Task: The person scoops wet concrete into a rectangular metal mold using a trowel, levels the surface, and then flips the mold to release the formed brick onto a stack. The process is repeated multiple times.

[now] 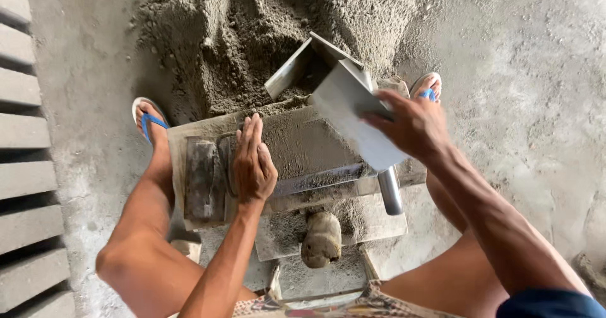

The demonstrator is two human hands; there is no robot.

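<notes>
My left hand (252, 160) lies flat, fingers together, pressing on the grey cement mix that fills a rectangular mould (303, 144) on a low board. A worn wooden block (202, 179) sits just left of that hand at the mould's end. My right hand (410, 125) grips a metal scoop box (344, 97), tilted over the far right of the mould, its open end toward the heap. A short metal pipe handle (390, 190) sticks down below the scoop.
A big heap of damp grey mix (252, 27) rises beyond the mould. Finished grey blocks (25, 160) lie in a row along the left edge. My feet wear blue-strapped sandals (148, 119). A rounded lump (320, 239) lies on the board near my knees.
</notes>
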